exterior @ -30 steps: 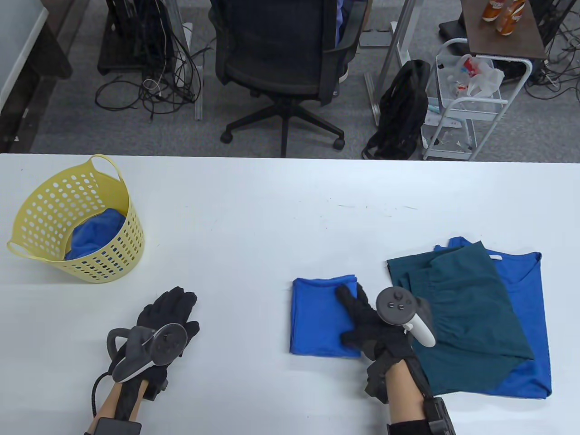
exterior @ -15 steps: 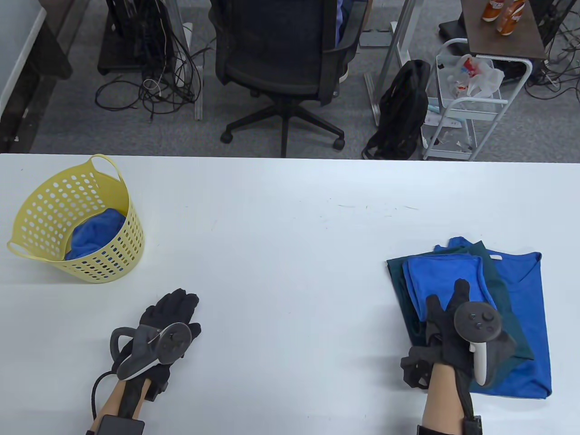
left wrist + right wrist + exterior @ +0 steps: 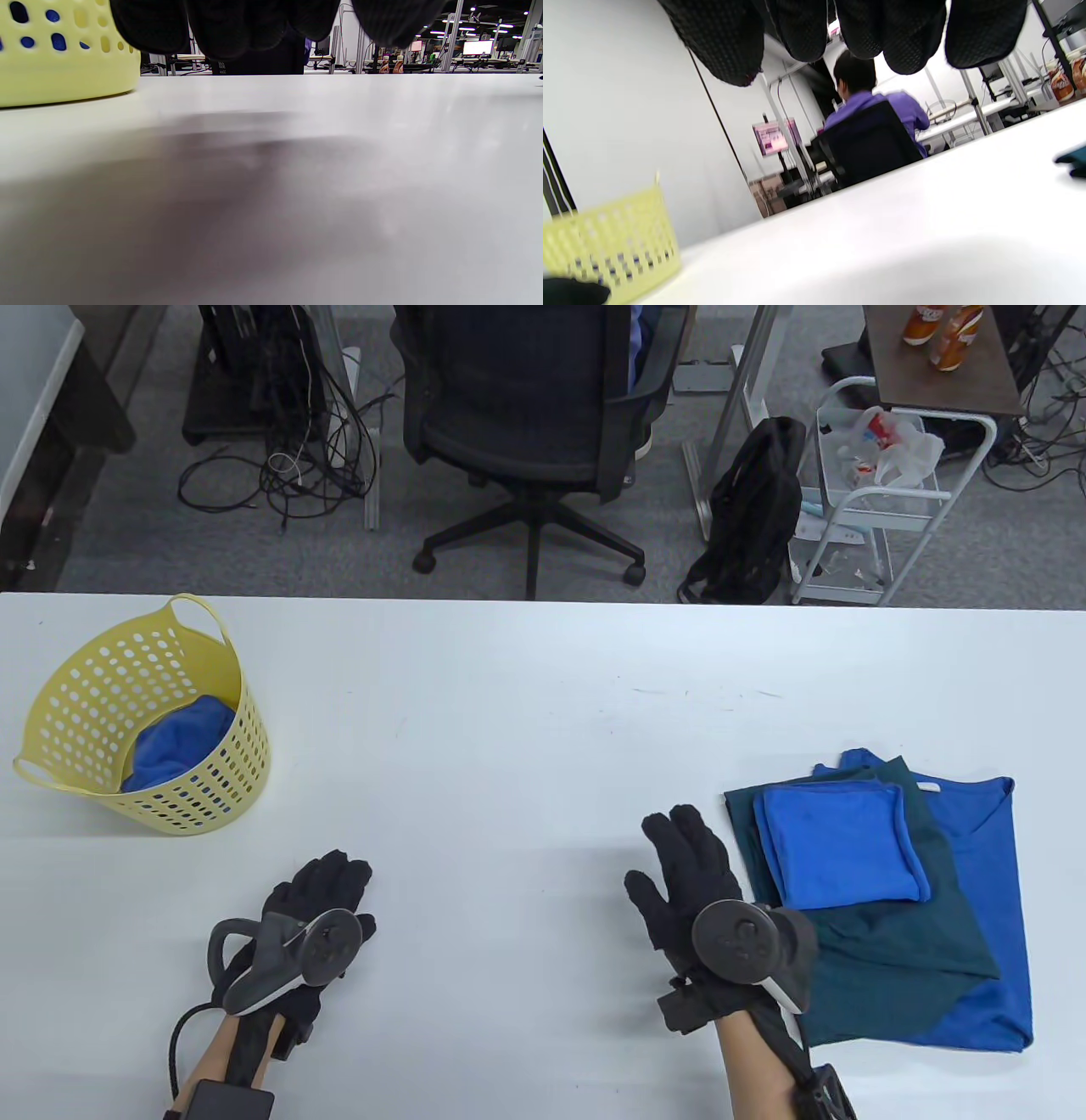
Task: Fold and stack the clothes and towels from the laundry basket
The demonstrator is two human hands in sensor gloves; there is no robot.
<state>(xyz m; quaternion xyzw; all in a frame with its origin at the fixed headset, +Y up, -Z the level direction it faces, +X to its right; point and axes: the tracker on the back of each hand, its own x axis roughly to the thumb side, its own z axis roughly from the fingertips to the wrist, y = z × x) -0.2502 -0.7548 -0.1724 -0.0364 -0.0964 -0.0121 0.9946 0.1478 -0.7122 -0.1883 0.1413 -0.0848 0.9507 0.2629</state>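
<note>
A folded blue towel point(image 3: 838, 843) lies on top of a folded dark teal garment point(image 3: 882, 933), which lies on a folded blue shirt point(image 3: 988, 848) at the right of the white table point(image 3: 526, 729). My right hand point(image 3: 687, 865) is open and empty, flat over bare table just left of the stack. My left hand point(image 3: 327, 891) is open and empty, resting flat near the front left. A yellow laundry basket point(image 3: 144, 712) at the far left holds a crumpled blue cloth point(image 3: 178, 742). The basket also shows in the left wrist view point(image 3: 63, 51) and right wrist view point(image 3: 615, 241).
An office chair point(image 3: 526, 424), a black backpack point(image 3: 751, 517) and a white wire cart point(image 3: 874, 500) stand on the floor beyond the table's far edge. Bare table surface lies between the basket and the stack.
My right hand carried the folded blue towel from the table's middle onto the teal garment, let go of it, and moved back left. My left hand stayed put.
</note>
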